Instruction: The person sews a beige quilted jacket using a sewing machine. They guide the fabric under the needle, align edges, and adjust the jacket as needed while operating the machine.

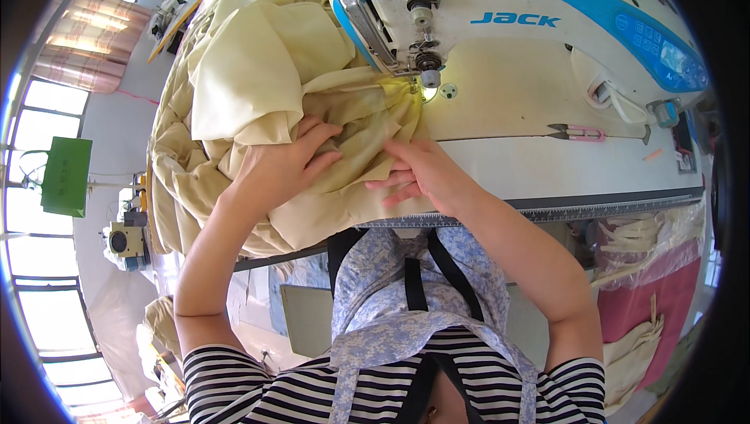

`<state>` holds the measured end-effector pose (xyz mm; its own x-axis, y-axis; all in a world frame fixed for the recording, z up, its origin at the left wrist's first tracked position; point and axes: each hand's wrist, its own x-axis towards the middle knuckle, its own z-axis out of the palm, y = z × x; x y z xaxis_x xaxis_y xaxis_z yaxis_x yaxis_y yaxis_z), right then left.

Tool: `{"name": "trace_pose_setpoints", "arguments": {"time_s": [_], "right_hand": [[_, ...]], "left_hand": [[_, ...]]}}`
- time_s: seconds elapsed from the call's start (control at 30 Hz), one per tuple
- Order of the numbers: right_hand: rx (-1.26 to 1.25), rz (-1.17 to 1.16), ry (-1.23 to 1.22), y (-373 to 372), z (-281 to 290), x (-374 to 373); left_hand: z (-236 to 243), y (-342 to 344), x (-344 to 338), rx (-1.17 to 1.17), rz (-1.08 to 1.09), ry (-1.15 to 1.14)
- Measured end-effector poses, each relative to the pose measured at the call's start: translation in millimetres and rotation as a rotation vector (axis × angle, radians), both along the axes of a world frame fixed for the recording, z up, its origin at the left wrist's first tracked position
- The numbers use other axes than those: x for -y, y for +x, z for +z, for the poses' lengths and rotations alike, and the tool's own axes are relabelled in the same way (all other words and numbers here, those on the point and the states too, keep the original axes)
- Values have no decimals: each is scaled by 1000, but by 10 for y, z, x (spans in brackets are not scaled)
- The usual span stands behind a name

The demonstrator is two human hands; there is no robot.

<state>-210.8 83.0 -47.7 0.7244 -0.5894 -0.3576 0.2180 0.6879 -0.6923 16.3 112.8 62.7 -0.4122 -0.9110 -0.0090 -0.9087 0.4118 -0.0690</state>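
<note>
Scene: a person in a striped top and floral apron sits at an industrial sewing machine (516, 25), white with a blue band, seen from above.
Fabric: a large heap of pale yellow cloth (258, 72) lies on the white worktop (562, 166), piled to the left of the machine head and spilling over the near edge; its gathered end sits under the presser foot (428, 78), lit by the needle lamp.
Left hand: the left hand (285, 162) lies flat on the cloth, fingers (324, 139) spread and released, pressing the folds down rather than gripping them.
Right hand: the right hand (422, 170) rests on the cloth's right edge just before the foot, fingers (391, 186) extended and released, pointing left across the fabric.
Nearby: pink-handled thread snips (576, 133) lie on the machine bed, well apart from both hands; a measuring strip (594, 209) runs along the worktop's front edge.
Background: a green bag (66, 176) hangs by the windows at left.
</note>
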Motion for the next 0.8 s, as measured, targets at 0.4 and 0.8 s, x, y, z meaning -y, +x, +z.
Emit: {"name": "trace_pose_setpoints", "arguments": {"time_s": [0.4, 0.8], "right_hand": [[-37, 125, -128, -464, 53, -34], [59, 51, -169, -465, 32, -232]], "left_hand": [[367, 460, 319, 420, 181, -519], [-207, -689, -282, -22, -339, -114]]}}
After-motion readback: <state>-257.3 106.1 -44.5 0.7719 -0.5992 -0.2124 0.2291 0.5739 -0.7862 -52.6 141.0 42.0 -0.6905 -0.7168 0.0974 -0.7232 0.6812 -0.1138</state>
